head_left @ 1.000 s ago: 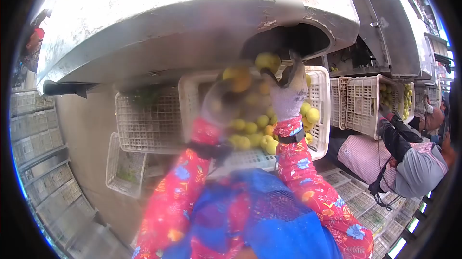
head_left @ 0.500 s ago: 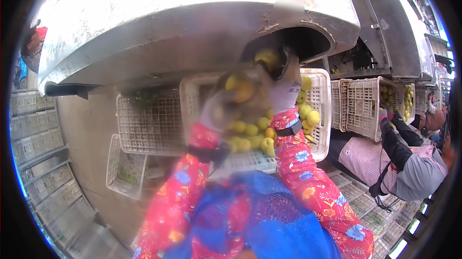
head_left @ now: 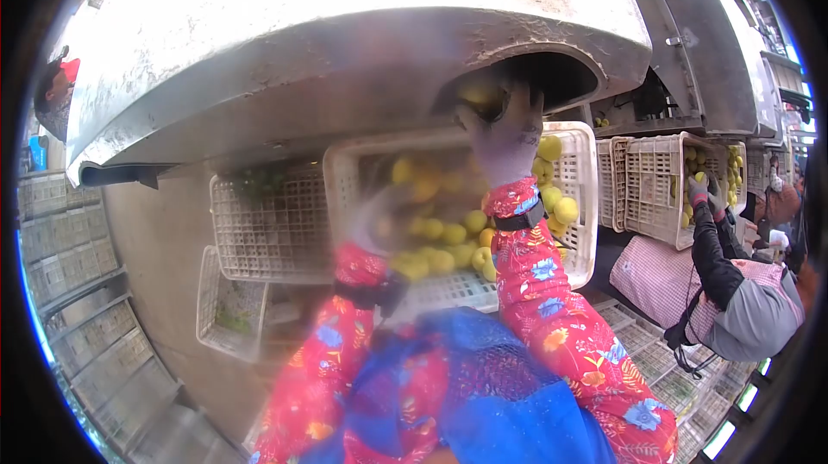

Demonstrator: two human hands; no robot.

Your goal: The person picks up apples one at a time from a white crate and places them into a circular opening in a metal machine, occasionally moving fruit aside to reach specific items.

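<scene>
A white crate (head_left: 590, 205) in front of me holds many yellow-green fruits (head_left: 438, 259). My right hand (head_left: 509, 132), in a pale glove, reaches up to the dark oval opening (head_left: 565, 80) in the metal machine, its fingers wrapped round a yellow-green fruit (head_left: 479, 95) there. Over the left part of the crate is my left hand (head_left: 384, 218), also gloved, low beside the fruits. It is blurred by a smear on the view, and its fingers cannot be made out.
An empty-looking crate (head_left: 269, 231) and a smaller one (head_left: 231, 302) stand at the left. On the right a co-worker in a checked apron (head_left: 660, 279) reaches into another fruit crate (head_left: 660, 179). Stacked crates (head_left: 78, 231) line the far left.
My right hand has turned and moved slightly with its fruit at the opening. My left hand has lowered a little; the fruit near it sits lower-left. The co-worker's hands have moved up to their crate.
</scene>
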